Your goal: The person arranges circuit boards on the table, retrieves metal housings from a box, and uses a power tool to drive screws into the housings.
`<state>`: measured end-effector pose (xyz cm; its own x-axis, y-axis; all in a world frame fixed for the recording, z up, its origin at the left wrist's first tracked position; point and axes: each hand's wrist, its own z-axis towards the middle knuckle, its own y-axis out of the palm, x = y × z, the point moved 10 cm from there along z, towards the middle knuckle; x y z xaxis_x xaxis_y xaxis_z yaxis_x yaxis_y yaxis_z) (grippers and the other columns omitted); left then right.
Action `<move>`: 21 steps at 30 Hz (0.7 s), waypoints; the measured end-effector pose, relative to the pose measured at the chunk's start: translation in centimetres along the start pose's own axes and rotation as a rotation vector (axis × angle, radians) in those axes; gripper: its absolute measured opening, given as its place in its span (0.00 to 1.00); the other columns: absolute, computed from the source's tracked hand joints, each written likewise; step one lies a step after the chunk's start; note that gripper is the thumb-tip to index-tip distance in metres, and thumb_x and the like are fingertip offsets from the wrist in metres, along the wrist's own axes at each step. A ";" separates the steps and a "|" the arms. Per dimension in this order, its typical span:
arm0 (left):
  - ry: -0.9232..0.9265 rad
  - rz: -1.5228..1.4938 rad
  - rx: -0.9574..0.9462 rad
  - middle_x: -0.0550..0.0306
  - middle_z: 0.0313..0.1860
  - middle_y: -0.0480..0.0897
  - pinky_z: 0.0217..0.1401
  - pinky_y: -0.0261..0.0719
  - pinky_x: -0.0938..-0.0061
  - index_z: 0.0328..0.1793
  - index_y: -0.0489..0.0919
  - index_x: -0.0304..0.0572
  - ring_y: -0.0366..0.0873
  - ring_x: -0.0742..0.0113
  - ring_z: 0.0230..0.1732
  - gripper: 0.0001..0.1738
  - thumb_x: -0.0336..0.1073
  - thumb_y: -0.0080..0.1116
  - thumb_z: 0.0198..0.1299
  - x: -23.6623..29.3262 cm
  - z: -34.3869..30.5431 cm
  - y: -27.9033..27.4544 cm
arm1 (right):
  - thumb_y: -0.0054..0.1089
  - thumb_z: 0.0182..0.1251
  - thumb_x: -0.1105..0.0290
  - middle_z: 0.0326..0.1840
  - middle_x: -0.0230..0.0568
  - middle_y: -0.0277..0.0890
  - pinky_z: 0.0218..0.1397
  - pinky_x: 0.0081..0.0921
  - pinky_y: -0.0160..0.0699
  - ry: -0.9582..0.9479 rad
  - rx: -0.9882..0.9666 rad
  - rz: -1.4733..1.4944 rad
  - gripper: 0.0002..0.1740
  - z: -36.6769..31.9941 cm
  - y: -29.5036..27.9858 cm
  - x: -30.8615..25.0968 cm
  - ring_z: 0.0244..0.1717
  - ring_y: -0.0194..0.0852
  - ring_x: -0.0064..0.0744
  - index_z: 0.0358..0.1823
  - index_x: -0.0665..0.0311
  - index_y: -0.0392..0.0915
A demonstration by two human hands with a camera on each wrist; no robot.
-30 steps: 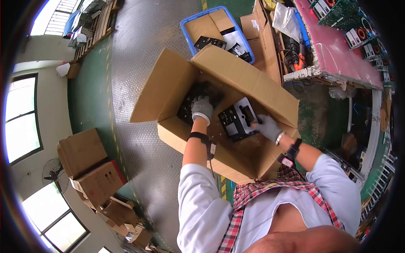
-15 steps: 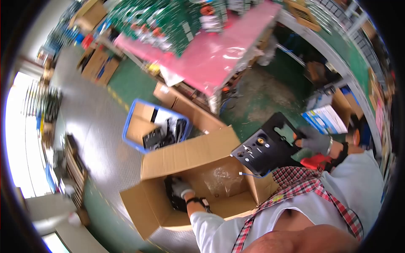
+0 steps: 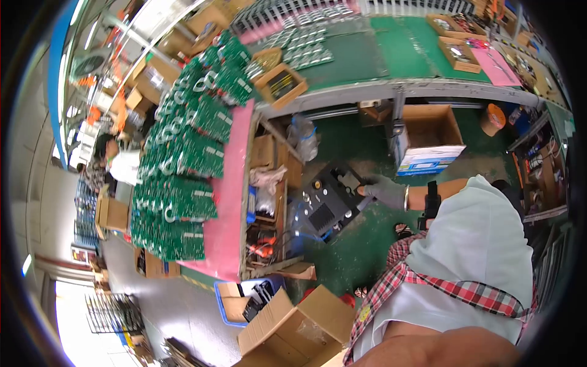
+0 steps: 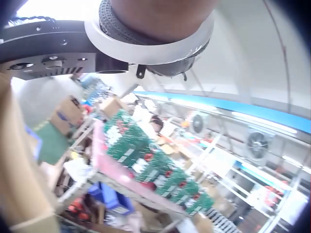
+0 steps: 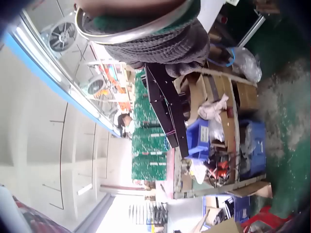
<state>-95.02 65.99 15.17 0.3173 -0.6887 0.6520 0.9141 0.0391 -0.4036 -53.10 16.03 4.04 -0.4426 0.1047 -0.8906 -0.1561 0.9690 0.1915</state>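
Above the green floor [image 3: 365, 244]: a person's right hand [image 3: 386, 193], in a grey glove, reaches out with the black panel [image 3: 330, 199].
Right grip: thumb and fingers pinch the panel at the edge nearest the hand.
Black panel: off the floor, between the pink desk [image 3: 226, 226] and the person; its broad face shows holes and a dark slotted patch in the head view, while the right wrist view shows it more from the side, below the glove.
Left grip: the left hand [image 4: 171, 68] shows only in part, at the top of the left wrist view; how its fingers lie cannot be told.
Black part: a second dark piece [image 4: 46, 43] with round holes and slots, right beside the left hand.
Cardboard box [image 3: 327, 312]: flaps up, near the person, at the bottom of the head view.
Blue tub [image 3: 222, 312]: just beyond the box, with cardboard and black pieces inside.
Pink desk: rows of green circuit boards [image 3: 189, 196] stand on it.
Green desk [image 3: 397, 43]: more boards and shallow trays on top; a white-and-blue box [image 3: 428, 156] below.
Clothing: red checked apron [image 3: 397, 293] over a pale shirt.
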 end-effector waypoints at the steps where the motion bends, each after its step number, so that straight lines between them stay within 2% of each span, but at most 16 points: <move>1: -0.077 -0.032 -0.042 0.54 0.34 0.79 0.35 0.77 0.65 0.37 0.76 0.34 0.75 0.58 0.30 0.22 0.49 0.62 0.50 1.8 0.6 1.5 | 0.59 0.56 0.65 0.38 0.32 0.74 0.38 0.19 0.67 -0.027 0.062 0.064 0.22 0.4 -3.7 -0.4 0.37 0.67 0.19 0.51 0.66 0.71; 4: -0.332 -0.108 -0.157 0.54 0.36 0.79 0.38 0.76 0.63 0.38 0.77 0.34 0.75 0.57 0.30 0.23 0.50 0.62 0.49 7.5 0.8 6.2 | 0.60 0.56 0.65 0.39 0.33 0.74 0.38 0.19 0.68 -0.088 0.269 0.105 0.22 -0.7 -14.2 -3.3 0.37 0.68 0.19 0.51 0.66 0.71; 5: -0.454 -0.342 -0.302 0.54 0.36 0.77 0.38 0.75 0.69 0.44 0.72 0.35 0.73 0.63 0.33 0.18 0.39 0.56 0.51 11.2 -0.6 10.3 | 0.59 0.56 0.65 0.39 0.33 0.74 0.37 0.19 0.69 -0.111 0.321 0.098 0.21 -0.9 -17.5 -3.8 0.37 0.68 0.19 0.51 0.66 0.71; 6: -0.570 -0.574 -0.445 0.53 0.36 0.74 0.38 0.74 0.74 0.51 0.67 0.36 0.71 0.69 0.35 0.17 0.29 0.49 0.54 16.2 -2.1 14.9 | 0.59 0.56 0.65 0.39 0.33 0.74 0.36 0.19 0.69 -0.132 0.369 0.094 0.21 -1.0 -20.3 -4.1 0.36 0.68 0.19 0.51 0.66 0.71; 7: -0.468 -0.632 -0.541 0.55 0.35 0.74 0.38 0.73 0.76 0.49 0.68 0.37 0.71 0.70 0.35 0.16 0.28 0.48 0.53 21.5 -2.5 18.1 | 0.58 0.57 0.66 0.37 0.32 0.74 0.34 0.19 0.70 -0.203 0.389 0.152 0.19 -1.2 -22.6 -4.9 0.34 0.69 0.20 0.50 0.64 0.71; 9: -0.251 -0.736 -0.729 0.57 0.33 0.74 0.38 0.71 0.80 0.46 0.70 0.37 0.70 0.72 0.34 0.14 0.26 0.47 0.50 31.2 -3.4 23.9 | 0.57 0.58 0.67 0.36 0.31 0.73 0.32 0.18 0.70 -0.184 0.505 0.324 0.18 -1.8 -27.0 -4.5 0.32 0.70 0.20 0.49 0.64 0.71; 11: -0.135 -0.779 -0.864 0.59 0.32 0.74 0.38 0.70 0.83 0.43 0.71 0.37 0.69 0.74 0.33 0.14 0.22 0.46 0.48 36.8 -5.3 29.7 | 0.58 0.57 0.67 0.34 0.30 0.73 0.28 0.17 0.69 -0.157 0.584 0.416 0.16 -1.5 -31.3 -2.7 0.28 0.70 0.19 0.47 0.63 0.71; 14: -0.175 -0.842 -1.087 0.61 0.31 0.73 0.34 0.70 0.84 0.40 0.72 0.37 0.68 0.76 0.30 0.15 0.17 0.47 0.45 44.1 -9.9 39.0 | 0.58 0.57 0.67 0.32 0.30 0.73 0.23 0.16 0.66 -0.150 0.740 0.481 0.14 -2.6 -36.3 -1.0 0.24 0.68 0.17 0.44 0.61 0.72; 16: -0.093 -0.880 -1.277 0.63 0.31 0.73 0.32 0.70 0.83 0.40 0.72 0.37 0.68 0.77 0.28 0.15 0.18 0.48 0.45 51.2 -13.3 43.7 | 0.57 0.57 0.66 0.31 0.29 0.73 0.21 0.15 0.64 -0.212 0.807 0.575 0.12 -1.7 -40.1 0.5 0.23 0.67 0.17 0.42 0.60 0.72; 18: 0.081 -0.789 -1.507 0.64 0.31 0.73 0.31 0.70 0.83 0.40 0.72 0.38 0.69 0.78 0.28 0.13 0.19 0.50 0.46 55.2 -17.1 50.0 | 0.57 0.57 0.66 0.31 0.29 0.73 0.20 0.15 0.64 -0.247 0.871 0.598 0.11 -0.5 -42.5 0.5 0.22 0.67 0.17 0.41 0.60 0.73; 20: 0.203 -0.808 -1.572 0.62 0.30 0.74 0.30 0.70 0.81 0.38 0.72 0.39 0.71 0.76 0.27 0.12 0.22 0.53 0.45 59.5 -19.9 55.0 | 0.57 0.58 0.66 0.30 0.30 0.73 0.21 0.16 0.65 -0.248 0.938 0.560 0.11 0.1 -44.3 -1.6 0.23 0.68 0.18 0.41 0.60 0.72; 21: 0.446 -0.765 -1.521 0.59 0.30 0.74 0.30 0.71 0.78 0.37 0.73 0.39 0.73 0.72 0.27 0.12 0.24 0.54 0.44 62.5 -20.7 56.5 | 0.56 0.57 0.67 0.31 0.32 0.74 0.24 0.20 0.69 -0.301 0.913 0.620 0.11 0.9 -44.1 -3.8 0.24 0.70 0.22 0.40 0.63 0.73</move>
<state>-28.81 10.12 19.85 -0.3563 -0.3651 0.8601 -0.2966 -0.8287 -0.4747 -43.72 -26.93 -1.36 0.0294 0.5515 -0.8337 0.7695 0.5198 0.3710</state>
